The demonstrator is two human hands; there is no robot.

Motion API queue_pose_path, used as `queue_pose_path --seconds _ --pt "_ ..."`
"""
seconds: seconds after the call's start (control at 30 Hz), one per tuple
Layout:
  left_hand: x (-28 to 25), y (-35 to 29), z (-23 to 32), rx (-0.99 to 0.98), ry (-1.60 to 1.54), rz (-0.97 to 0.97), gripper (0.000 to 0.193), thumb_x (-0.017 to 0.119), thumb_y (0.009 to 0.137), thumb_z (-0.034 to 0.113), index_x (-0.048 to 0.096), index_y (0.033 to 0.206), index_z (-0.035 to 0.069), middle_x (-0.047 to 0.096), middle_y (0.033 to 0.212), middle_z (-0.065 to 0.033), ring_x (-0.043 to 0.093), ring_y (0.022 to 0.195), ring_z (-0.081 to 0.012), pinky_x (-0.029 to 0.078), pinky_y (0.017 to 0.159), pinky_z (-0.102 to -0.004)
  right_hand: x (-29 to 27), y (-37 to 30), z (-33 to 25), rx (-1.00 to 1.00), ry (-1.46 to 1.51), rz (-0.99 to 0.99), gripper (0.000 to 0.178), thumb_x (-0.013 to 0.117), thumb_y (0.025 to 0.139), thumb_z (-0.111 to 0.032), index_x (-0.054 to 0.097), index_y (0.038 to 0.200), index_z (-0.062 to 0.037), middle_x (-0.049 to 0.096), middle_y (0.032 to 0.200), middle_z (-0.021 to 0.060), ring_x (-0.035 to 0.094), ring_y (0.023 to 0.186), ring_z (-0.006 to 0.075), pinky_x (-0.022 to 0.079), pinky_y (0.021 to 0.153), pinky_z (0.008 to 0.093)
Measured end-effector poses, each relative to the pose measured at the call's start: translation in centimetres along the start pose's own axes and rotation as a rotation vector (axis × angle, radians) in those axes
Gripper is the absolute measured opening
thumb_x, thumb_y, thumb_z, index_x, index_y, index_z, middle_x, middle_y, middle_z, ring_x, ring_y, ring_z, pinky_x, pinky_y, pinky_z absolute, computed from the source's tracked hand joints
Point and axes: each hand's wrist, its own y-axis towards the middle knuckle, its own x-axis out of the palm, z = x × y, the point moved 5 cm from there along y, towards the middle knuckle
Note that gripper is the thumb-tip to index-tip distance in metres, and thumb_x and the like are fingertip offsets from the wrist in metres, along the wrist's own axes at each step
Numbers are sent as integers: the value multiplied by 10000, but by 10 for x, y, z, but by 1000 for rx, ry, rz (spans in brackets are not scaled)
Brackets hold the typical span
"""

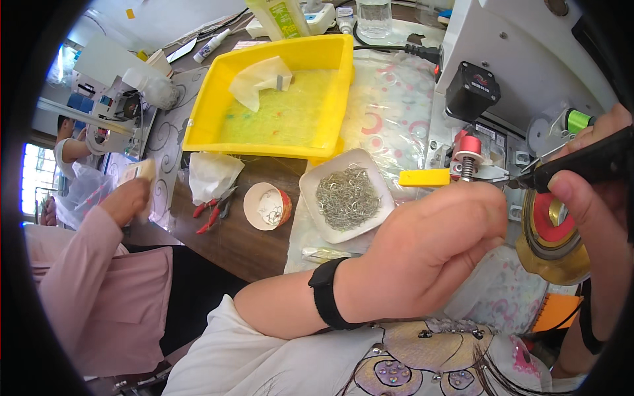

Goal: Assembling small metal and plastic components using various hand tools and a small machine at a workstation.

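My left hand is closed, its fingers curled at the front of a white machine. Whatever the fingertips hold is hidden behind the hand. My right hand grips a black-handled tool with a narrow metal tip, which points at the spot by my left fingers. Just above that spot are a red knob with a spring and a black motor block. Below the tool sits a brass-coloured wheel with a red centre. A white dish of many small metal wire pieces lies left of my left hand.
A yellow tray with a white bag stands at the back. A paper cup, red-handled pliers and a yellow block lie nearer. A green thread spool is at right. A co-worker in a pink sleeve sits at left.
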Motion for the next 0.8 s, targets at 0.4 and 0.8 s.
queue_pose_path --seconds 0.4,0.8 --pt "0 1 -1 7 8 10 130 519 787 -57 543 900 1 566 912 -139 555 835 -281 441 750 -335 -1 -2 -1 5 37 -3 333 715 665 70 523 938 72 604 780 148 583 610 140 466 574 214" --pt "-2 0 3 31 40 19 132 512 778 -59 543 889 6 565 895 -123 546 814 -274 435 741 -332 -2 -5 -5 -4 76 -7 343 717 661 70 520 943 72 603 771 148 582 608 143 466 573 215"
